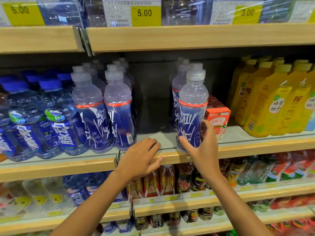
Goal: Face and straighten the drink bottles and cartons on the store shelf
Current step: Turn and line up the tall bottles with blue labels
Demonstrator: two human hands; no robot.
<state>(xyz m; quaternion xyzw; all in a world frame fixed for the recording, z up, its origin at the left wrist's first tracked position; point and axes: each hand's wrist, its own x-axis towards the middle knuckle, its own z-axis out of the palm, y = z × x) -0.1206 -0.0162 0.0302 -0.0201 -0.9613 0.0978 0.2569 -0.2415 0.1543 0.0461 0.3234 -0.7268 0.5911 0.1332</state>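
At the far left of the middle shelf (255, 147) stand clear, ribbed plastic water bottles (51, 116) with blue caps and glossy blue labels. Next come two taller sports bottles (105, 114), smooth and rounded at the shoulder, with frosted grey caps and dark blue wrappers. Beyond them the pale shelf board lies bare back to the dark rear panel.

The left hand (141, 155) rests on the wood-grain front lip there, fingers relaxed and holding nothing. The right hand (202, 143) grips the lower body of another sports bottle (192, 106), thumb on its front and fingers curled round its right side. It stands upright at the shelf's front edge, with more of its kind lined up behind it.

Just to its right sits a red and white cardboard carton (219, 120), then rows of yellow juice bottles (265, 103). Yellow price tags (144, 13) hang above.
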